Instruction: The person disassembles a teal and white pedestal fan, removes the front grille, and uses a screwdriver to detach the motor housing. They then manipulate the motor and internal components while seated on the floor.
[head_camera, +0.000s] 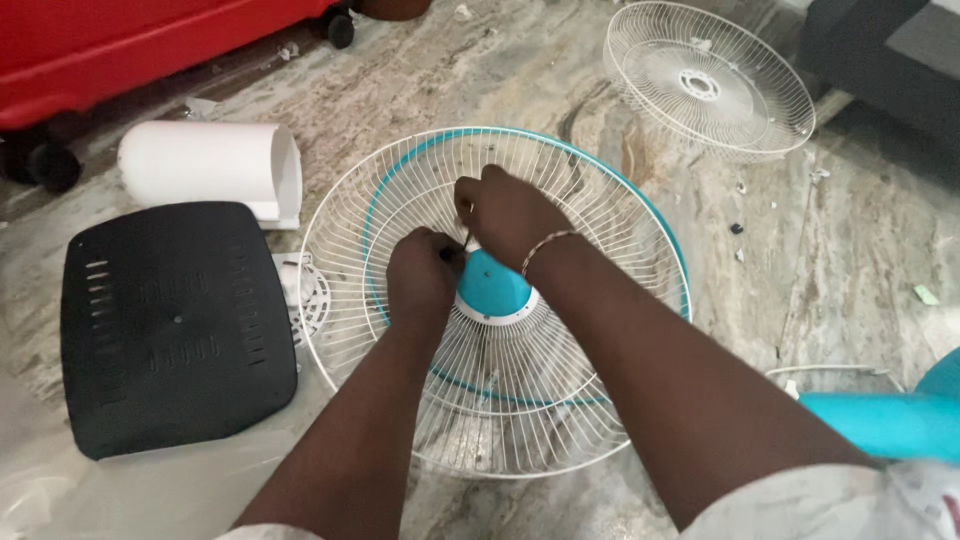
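Two hands work at the hub of a fan guard lying on a marble floor.

The white wire fan guard (497, 300) with its teal rim lies flat on the marble floor (860, 260), directly below the camera, and both hands meet at its teal centre hub (490, 285). The left hand (423, 275) has its grip closed at the hub's left edge; what it pinches is hidden under the fingers. The right hand (508, 213), a thin bracelet on the wrist, closes its grip on a slim dark tool (466, 240) that points down at the hub. A second white fan guard (708, 80) lies well apart at upper right. To the left lie a black vented cover (175, 325) and a white cylindrical housing (212, 168). A teal fan part (890, 420) shows at the right edge.
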